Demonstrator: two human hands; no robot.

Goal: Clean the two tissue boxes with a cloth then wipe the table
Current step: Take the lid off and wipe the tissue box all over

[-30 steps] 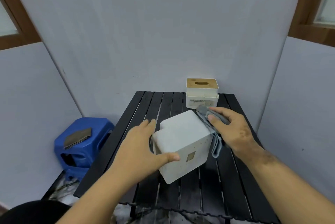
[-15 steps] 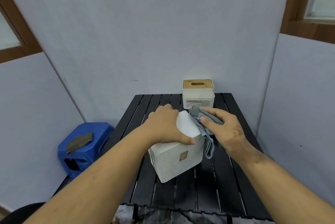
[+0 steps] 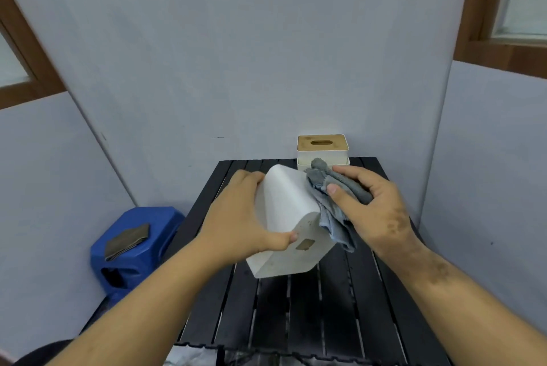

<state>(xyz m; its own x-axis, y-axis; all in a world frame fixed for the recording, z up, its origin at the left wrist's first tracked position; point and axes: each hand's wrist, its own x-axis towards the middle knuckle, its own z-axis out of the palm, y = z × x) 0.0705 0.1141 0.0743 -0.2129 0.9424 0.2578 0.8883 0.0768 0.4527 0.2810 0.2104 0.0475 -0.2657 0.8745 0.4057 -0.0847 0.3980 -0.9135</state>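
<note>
bare slatted table (image 3: pixel 325 306) near edge, lidded tissue box (image 3: pixel 322 149) blocking far right corner

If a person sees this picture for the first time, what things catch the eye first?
First, the white tissue box, tilted above the middle of the black table, held by the left hand while the right hand presses a grey cloth on it. Then the bright blue stool at the left.

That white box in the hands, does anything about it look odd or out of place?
Yes. The white tissue box is tilted off the black table, gripped by the left hand, and its near face shows small brownish specks. The right hand presses a grey cloth against its side.
</note>
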